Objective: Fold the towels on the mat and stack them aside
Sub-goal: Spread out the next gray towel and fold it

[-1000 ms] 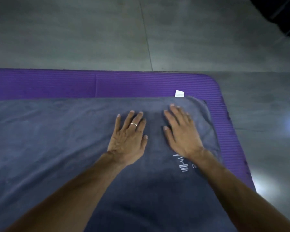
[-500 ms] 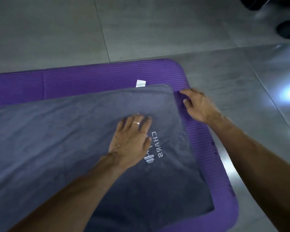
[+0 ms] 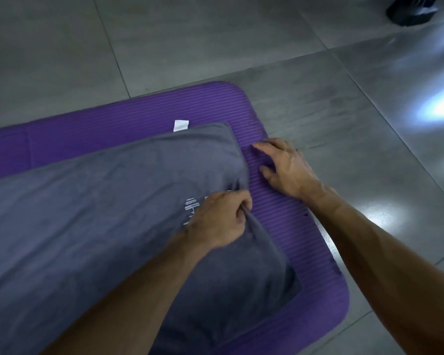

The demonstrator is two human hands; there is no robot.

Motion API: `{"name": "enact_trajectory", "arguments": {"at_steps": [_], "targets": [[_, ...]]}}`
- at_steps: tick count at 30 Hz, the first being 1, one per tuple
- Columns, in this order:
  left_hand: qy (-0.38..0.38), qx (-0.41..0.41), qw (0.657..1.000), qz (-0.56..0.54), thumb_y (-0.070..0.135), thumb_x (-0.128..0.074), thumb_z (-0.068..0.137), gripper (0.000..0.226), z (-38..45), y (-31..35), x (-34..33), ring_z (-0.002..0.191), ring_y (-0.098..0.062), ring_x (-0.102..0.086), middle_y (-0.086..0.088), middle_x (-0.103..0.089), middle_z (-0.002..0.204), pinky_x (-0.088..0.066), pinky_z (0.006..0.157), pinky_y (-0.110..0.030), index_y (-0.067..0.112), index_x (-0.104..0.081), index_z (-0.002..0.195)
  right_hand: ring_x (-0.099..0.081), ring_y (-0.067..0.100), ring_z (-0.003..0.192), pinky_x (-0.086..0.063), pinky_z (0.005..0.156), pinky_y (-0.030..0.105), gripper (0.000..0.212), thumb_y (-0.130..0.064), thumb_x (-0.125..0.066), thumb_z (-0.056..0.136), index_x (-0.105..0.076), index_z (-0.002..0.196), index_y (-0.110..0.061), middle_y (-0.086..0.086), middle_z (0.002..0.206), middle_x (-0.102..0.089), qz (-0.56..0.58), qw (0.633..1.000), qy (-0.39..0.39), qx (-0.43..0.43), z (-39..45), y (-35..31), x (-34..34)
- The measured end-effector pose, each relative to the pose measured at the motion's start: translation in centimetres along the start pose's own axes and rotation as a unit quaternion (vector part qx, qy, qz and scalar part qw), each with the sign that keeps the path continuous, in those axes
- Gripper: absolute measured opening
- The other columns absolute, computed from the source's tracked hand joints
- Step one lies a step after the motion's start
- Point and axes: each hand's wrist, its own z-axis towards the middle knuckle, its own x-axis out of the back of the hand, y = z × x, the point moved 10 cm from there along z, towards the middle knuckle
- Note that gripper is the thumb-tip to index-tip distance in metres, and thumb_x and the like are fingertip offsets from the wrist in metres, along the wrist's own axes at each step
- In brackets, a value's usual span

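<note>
A large grey towel (image 3: 92, 208) with white embroidered lettering lies spread over the purple ribbed mat (image 3: 287, 226). A small white label (image 3: 181, 125) sticks out at its far edge. My left hand (image 3: 219, 219) pinches the towel's right edge, bunching the cloth and covering part of the lettering. My right hand (image 3: 289, 169) rests on the bare mat just right of the towel, fingers spread and pointing left, holding nothing.
Grey tiled floor (image 3: 318, 103) surrounds the mat, with bright light reflections at the right. A dark object (image 3: 410, 10) stands on the floor at the top right corner. The mat's rounded far-right corner lies just beyond my right hand.
My left hand slid right from pressing flat on the towel and gripped its right edge. My right hand left the towel and now rests on the mat. The view turned left.
</note>
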Motion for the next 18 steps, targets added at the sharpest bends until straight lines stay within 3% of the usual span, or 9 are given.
{"name": "enact_trajectory", "arguments": {"at_steps": [2, 5, 8, 11, 13, 15, 18], "targets": [[0.05, 0.074, 0.988, -0.128, 0.016, -0.06, 0.085, 0.009, -1.8, -1.9, 1.6, 0.064, -0.008, -0.062, 0.008, -0.062, 0.063, -0.054, 0.066, -0.032, 0.018, -0.064, 0.077, -0.046, 0.031, 0.123, -0.037, 0.1, 0.043, 0.072, -0.026, -0.066, 0.085, -0.033, 0.15, -0.027, 0.009, 0.132, -0.051, -0.023, 0.999, -0.01, 0.031, 0.3, -2.1, -0.4], [0.114, 0.169, 0.949, -0.239, 0.031, -0.07, 0.083, 0.032, -4.5, -4.3, 2.9, 0.053, -0.014, -0.06, 0.001, -0.058, 0.053, -0.055, 0.055, -0.037, 0.011, -0.058, 0.062, -0.05, 0.033, 0.113, -0.042, 0.096, 0.046, 0.076, -0.032, -0.068, 0.085, -0.03, 0.151, -0.03, 0.01, 0.119, -0.056, -0.041, 0.997, -0.027, 0.059, 1.5, -5.4, -1.4], [0.146, 0.27, 0.916, -0.258, 0.021, -0.081, 0.071, 0.033, -6.1, -7.1, 3.3, 0.052, -0.009, -0.053, 0.009, -0.053, 0.052, -0.045, 0.05, -0.023, 0.017, -0.05, 0.06, -0.057, 0.034, 0.106, -0.048, 0.09, 0.047, 0.05, -0.025, -0.064, 0.088, -0.052, 0.136, -0.024, 0.013, 0.114, -0.059, 0.014, 0.997, -0.023, 0.069, 3.0, -8.2, -1.7], [0.146, 0.333, 0.892, -0.267, 0.008, -0.078, 0.065, 0.033, -8.4, -9.0, 3.7, 0.061, -0.005, -0.048, 0.009, -0.053, 0.072, -0.035, 0.049, -0.011, 0.021, -0.051, 0.078, -0.063, 0.033, 0.096, -0.051, 0.083, 0.044, 0.018, -0.022, -0.061, 0.089, -0.068, 0.105, -0.017, 0.01, 0.103, -0.064, 0.008, 0.997, -0.003, 0.08, 4.3, -10.9, -1.6], [0.153, 0.348, 0.889, -0.255, 0.005, -0.073, 0.066, 0.047, -10.5, -10.1, 4.5, 0.072, -0.006, -0.053, 0.01, -0.054, 0.086, -0.037, 0.054, -0.011, 0.025, -0.048, 0.1, -0.064, 0.03, 0.093, -0.051, 0.084, 0.042, 0.015, -0.021, -0.06, 0.089, -0.069, 0.1, -0.016, 0.008, 0.1, -0.067, 0.016, 0.997, -0.007, 0.078, 4.8, -12.8, -1.7], [0.158, 0.362, 0.88, -0.263, 0.002, -0.07, 0.067, 0.055, -13.1, -11.6, 5.4, 0.076, -0.008, -0.058, 0.008, -0.059, 0.09, -0.039, 0.052, -0.01, 0.028, -0.044, 0.109, -0.065, 0.028, 0.092, -0.052, 0.085, 0.04, 0.014, -0.022, -0.06, 0.089, -0.069, 0.098, -0.017, 0.005, 0.099, -0.069, 0.016, 0.996, -0.01, 0.085, 5.0, -15.2, -1.7], [0.116, 0.408, 0.875, -0.233, 0.003, -0.065, 0.07, 0.028, -17.2, -14.2, 6.5, 0.076, -0.01, -0.062, 0.007, -0.064, 0.078, -0.041, 0.05, -0.012, 0.021, -0.06, 0.09, -0.065, 0.023, 0.088, -0.053, 0.083, 0.037, 0.013, -0.024, -0.059, 0.089, -0.069, 0.095, -0.019, 0.002, 0.095, -0.07, 0.011, 0.994, -0.024, 0.107, 5.1, -19.5, -2.0]]}}
